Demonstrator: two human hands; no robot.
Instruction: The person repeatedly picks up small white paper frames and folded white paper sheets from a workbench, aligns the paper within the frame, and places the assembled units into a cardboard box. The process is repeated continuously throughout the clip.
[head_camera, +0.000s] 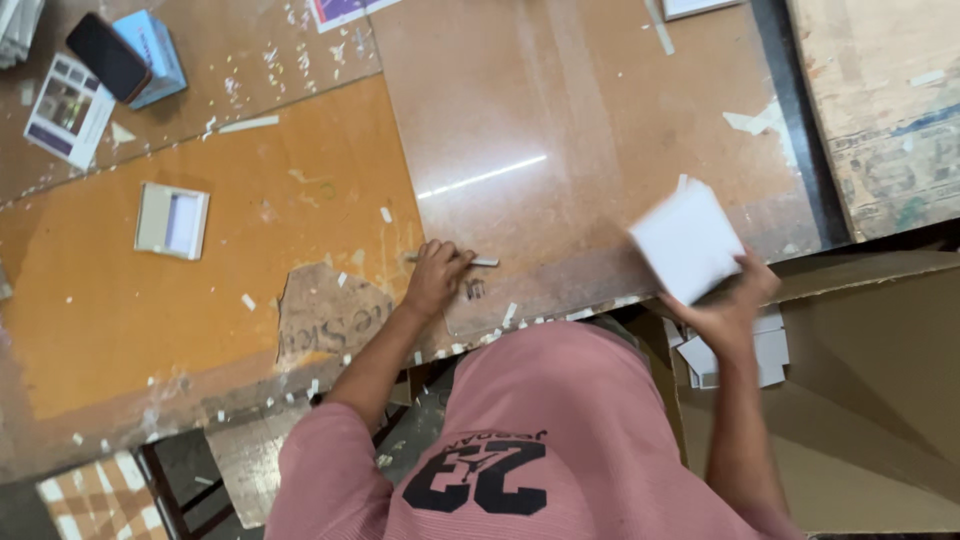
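My left hand (436, 278) rests on the worn brown table (200, 320), closed around a thin grey blade-like tool (484, 262) that pokes out to the right. My right hand (730, 300) is raised at the table's right edge, gripping a white square stack of cards (686, 242), which is blurred. Below that hand, more white cards (772, 352) lie inside an open cardboard box (880, 400). A clear glossy sheet (560, 150) covers the table in front of me.
A small white square booklet (172, 221) lies at the left. A black phone (107, 56) sits on a blue box (152, 50) at the far left corner beside a printed leaflet (68, 108). White paper scraps litter the table edge.
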